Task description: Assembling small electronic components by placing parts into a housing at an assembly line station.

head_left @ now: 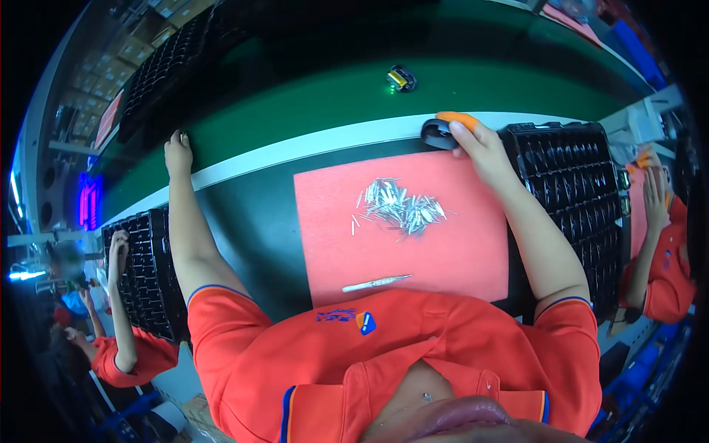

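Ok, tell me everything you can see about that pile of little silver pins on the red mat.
The heap of small silvery metal pins lies loose on the upper middle of the flat red rectangular mat. They look thin, short and shiny, crisscrossed in a rough cluster, with a few strays just to its left. Neither hand touches them; the right hand is above them at the mat's far edge.

At my workbench, a mat (458, 258) lies before me with a heap of metal pins (399, 207) on its middle and a scalpel-like tool (377, 282) nearer me, compartment trays (572, 184) flanking it, my right hand (476, 140) at its far edge, my left hand (178, 153) on the conveyor belt (310, 96) behind.
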`<act>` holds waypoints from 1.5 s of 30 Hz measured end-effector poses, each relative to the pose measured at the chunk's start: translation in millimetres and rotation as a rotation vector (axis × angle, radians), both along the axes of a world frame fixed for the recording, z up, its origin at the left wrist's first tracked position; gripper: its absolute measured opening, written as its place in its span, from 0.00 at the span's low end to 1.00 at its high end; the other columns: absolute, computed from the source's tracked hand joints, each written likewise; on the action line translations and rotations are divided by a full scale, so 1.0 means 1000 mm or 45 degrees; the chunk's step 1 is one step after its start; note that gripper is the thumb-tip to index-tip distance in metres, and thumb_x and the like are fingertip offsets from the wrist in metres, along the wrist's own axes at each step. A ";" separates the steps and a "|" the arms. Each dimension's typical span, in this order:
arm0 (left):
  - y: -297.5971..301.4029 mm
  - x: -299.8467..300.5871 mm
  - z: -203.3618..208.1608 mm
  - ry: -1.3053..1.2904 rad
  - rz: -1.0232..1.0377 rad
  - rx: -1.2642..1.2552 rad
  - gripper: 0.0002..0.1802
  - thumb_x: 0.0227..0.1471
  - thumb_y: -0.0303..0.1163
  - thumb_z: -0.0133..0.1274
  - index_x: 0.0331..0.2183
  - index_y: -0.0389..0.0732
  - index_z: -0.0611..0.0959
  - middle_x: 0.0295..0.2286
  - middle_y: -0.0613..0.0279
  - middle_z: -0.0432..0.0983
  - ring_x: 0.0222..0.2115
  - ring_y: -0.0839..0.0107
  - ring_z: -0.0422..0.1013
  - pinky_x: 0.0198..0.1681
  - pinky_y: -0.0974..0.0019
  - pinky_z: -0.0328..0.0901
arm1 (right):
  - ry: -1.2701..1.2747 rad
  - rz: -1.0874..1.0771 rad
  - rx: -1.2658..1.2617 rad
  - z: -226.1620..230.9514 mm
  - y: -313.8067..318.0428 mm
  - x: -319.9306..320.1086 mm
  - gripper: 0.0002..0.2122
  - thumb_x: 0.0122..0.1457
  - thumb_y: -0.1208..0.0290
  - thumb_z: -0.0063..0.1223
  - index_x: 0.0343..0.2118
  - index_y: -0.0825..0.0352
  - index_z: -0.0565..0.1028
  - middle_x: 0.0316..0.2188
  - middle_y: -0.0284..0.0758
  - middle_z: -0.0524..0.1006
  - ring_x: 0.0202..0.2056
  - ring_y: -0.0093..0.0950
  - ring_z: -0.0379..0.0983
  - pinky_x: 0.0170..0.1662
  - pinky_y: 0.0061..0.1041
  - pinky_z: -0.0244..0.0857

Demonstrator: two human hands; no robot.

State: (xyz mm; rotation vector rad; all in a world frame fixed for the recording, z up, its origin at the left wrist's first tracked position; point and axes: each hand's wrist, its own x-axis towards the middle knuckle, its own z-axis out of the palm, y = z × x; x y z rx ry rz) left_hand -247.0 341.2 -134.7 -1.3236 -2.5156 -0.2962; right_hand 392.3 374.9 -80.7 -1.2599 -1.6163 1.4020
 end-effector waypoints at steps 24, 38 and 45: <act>-0.002 0.469 0.036 -2.606 -0.759 0.305 0.21 0.54 0.31 0.54 0.49 0.37 0.71 0.41 0.61 0.74 0.41 0.78 0.70 0.49 0.73 0.63 | 0.197 -0.063 0.244 -0.003 -0.004 0.009 0.18 0.57 0.69 0.54 0.49 0.68 0.68 0.28 0.27 0.71 0.29 0.13 0.63 0.35 0.14 0.58; -0.006 0.473 0.029 -2.669 -0.750 0.307 0.20 0.53 0.31 0.55 0.47 0.37 0.71 0.41 0.61 0.74 0.40 0.78 0.71 0.46 0.73 0.65 | -0.107 -0.102 0.373 -0.004 -0.007 0.007 0.18 0.54 0.67 0.58 0.46 0.67 0.71 0.26 0.28 0.71 0.27 0.14 0.65 0.34 0.15 0.59; -0.006 0.472 0.032 -2.668 -0.765 0.324 0.19 0.53 0.31 0.55 0.46 0.39 0.71 0.40 0.62 0.74 0.41 0.78 0.70 0.46 0.70 0.65 | -0.193 -0.130 0.414 0.000 -0.009 0.006 0.19 0.51 0.66 0.61 0.45 0.66 0.71 0.24 0.27 0.69 0.27 0.15 0.64 0.33 0.16 0.59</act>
